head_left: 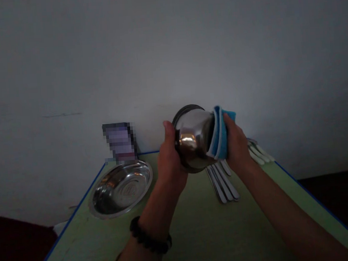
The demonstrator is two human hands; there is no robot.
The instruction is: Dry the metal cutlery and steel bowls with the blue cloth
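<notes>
A shiny steel bowl (190,135) is held up on its side above the table, its rim toward the left and its base toward the right. My left hand (171,158) grips the bowl by its rim, thumb upward. My right hand (237,144) is closed on a folded blue cloth (221,137), pressed against the base of the bowl. The fingers of my right hand are mostly hidden behind the cloth. Below the bowl, several metal cutlery handles (224,184) lie side by side on the table.
A wide, shallow steel basin (127,191) stands on the left of the green table (193,232), which has blue edges. Behind it a blurred-out upright panel (121,140) leans near the wall (169,59). Several white-handled utensils (260,152) lie at the far right.
</notes>
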